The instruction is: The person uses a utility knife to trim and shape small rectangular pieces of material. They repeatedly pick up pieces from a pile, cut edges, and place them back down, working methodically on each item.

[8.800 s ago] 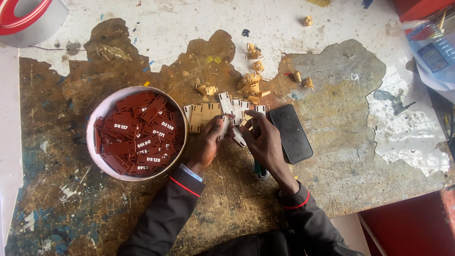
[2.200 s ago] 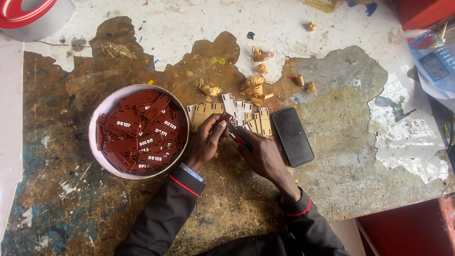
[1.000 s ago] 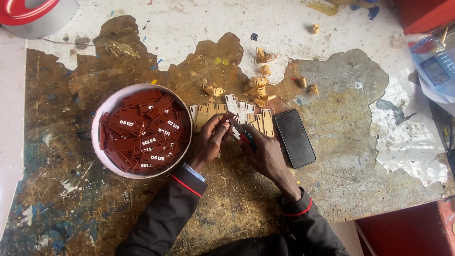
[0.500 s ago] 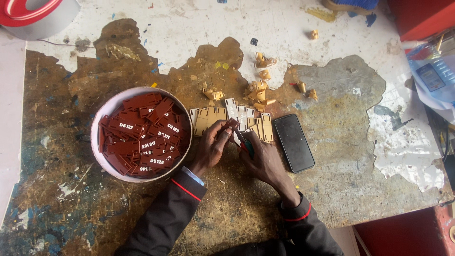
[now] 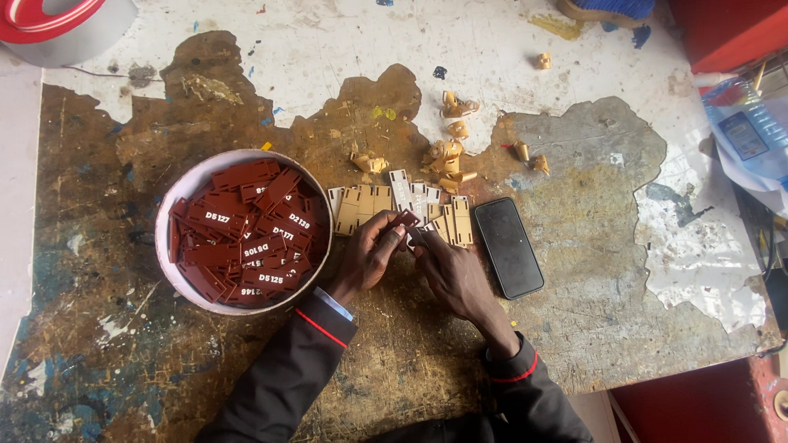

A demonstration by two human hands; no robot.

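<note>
Worn table (image 5: 574, 328): both hands (image 5: 373, 254) (image 5: 447, 267) pinch one brown tag (image 5: 405, 219)

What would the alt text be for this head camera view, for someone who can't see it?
Seen from above, a person's left hand and right hand pinch a small brown tag over a worn, paint-flaked table. A round bowl of similar brown tags sits to the left, a row of tan tags just beyond the hands, a black phone to the right.
</note>
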